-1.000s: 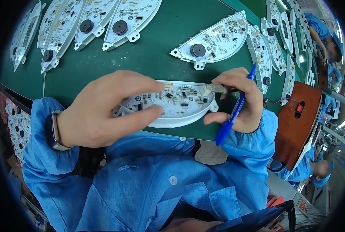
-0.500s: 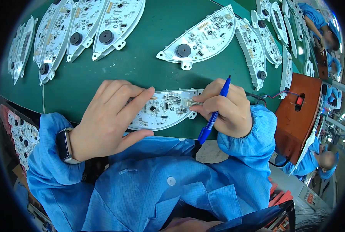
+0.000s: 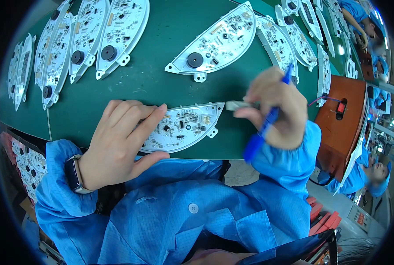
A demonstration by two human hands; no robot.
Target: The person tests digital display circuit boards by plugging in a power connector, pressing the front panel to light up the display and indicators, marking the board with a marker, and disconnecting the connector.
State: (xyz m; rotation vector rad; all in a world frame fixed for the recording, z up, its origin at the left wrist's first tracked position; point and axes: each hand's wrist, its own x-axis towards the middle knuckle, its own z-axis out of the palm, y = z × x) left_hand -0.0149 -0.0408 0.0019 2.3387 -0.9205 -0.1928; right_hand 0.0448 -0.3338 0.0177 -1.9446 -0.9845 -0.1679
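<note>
A half-moon circuit board in a white frame lies on the green table in front of me. My left hand spans its left end, fingertips at the far edge and thumb along the near edge, holding it. That end is hidden beneath the hand. To the right of the board, apart from it, my right hand is closed and blurred by motion. A blue marker pen is tucked through its fingers, tip pointing up and away. Between thumb and fingertips it pinches a small whitish connector plug.
Farther back lies another half-moon board with a round black buzzer. More boards stand in rows at the far left and far right. A brown box with a red switch sits at right. Other people in blue work beyond.
My right hand has pulled away from the board's right end, moving right with the connector plug and marker. My left hand stays on the board. The whole view has shifted slightly.
</note>
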